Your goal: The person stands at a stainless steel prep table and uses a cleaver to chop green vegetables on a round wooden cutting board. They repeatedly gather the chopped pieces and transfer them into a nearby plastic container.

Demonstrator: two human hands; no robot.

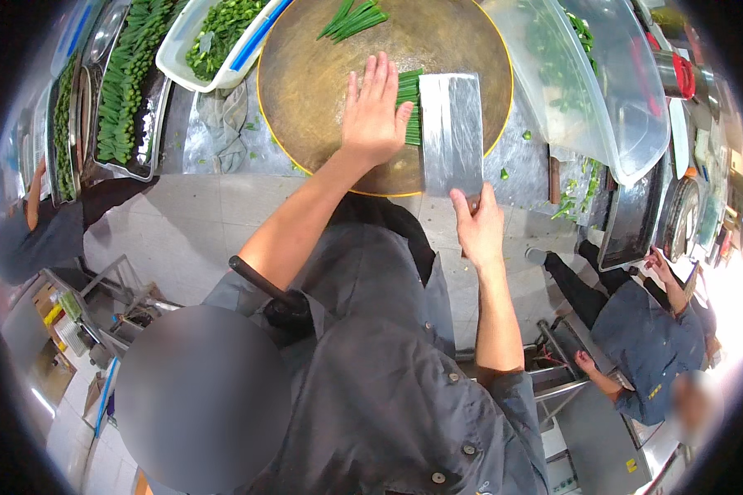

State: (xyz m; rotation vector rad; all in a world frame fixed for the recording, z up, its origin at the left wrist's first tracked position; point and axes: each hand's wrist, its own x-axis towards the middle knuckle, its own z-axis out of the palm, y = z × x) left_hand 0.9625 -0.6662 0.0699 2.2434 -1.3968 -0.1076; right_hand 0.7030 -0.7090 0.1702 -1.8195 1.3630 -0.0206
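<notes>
My left hand [374,114] is laid palm down over a row of long green okra-like pods [412,108], its fingers extended and pointing away from me. Most of that row is hidden under the palm. In my right hand [482,223] is the handle of a broad cleaver [452,133]. The blade's wide face shows to the camera, and its left side meets the right ends of the pods. Both hands are over the near part of a round cutting board [309,99]. A small bunch of the same green pods [359,21] lies at the board's far side.
Left of the board stand a white bin [172,65] of green trimmings and a metal tray [152,142] of okra; a grey cloth [223,124] lies nearby. A clear plastic bin [594,117] is on the right. Co-workers [644,334] [43,216] stand at both sides.
</notes>
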